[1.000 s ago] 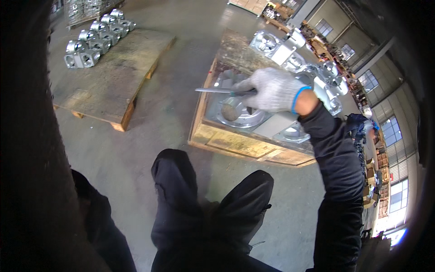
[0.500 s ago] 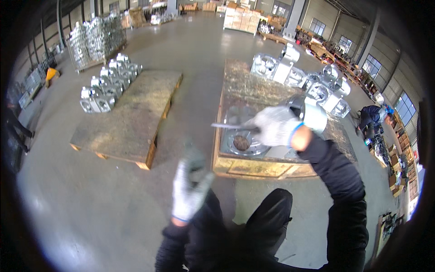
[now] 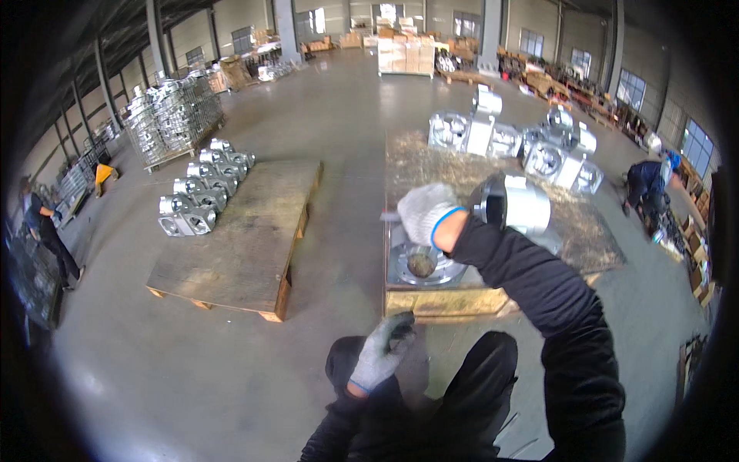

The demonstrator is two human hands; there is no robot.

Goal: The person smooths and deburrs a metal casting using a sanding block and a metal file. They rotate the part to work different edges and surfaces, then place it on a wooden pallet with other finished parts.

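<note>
We stand in a big factory hall with a smooth grey concrete floor (image 3: 339, 115), windows along the right wall and stacks of goods far at the back. Two low wooden pallets lie before us. The left pallet (image 3: 246, 239) carries a group of shiny metal castings (image 3: 202, 185) at its far left corner. The right pallet (image 3: 454, 296) carries more castings at its far end, and a round metal flange part (image 3: 422, 266) lies flat at its near edge, its opening facing up.

Our right hand (image 3: 425, 212), in a white glove with a blue cuff, is closed around a thin metal tool (image 3: 389, 218), above the flange part. Only a short end of the tool shows; it points to the left, and its long axis lies about level, across our view. Just beside the hand stands a rounded silver casting (image 3: 517, 204).

Our left hand (image 3: 382, 350), in a grey glove, hangs low near our dark trousers, fingers loosely bent, holding nothing.

A person (image 3: 647, 185) bends at the right, another stands far left.
</note>
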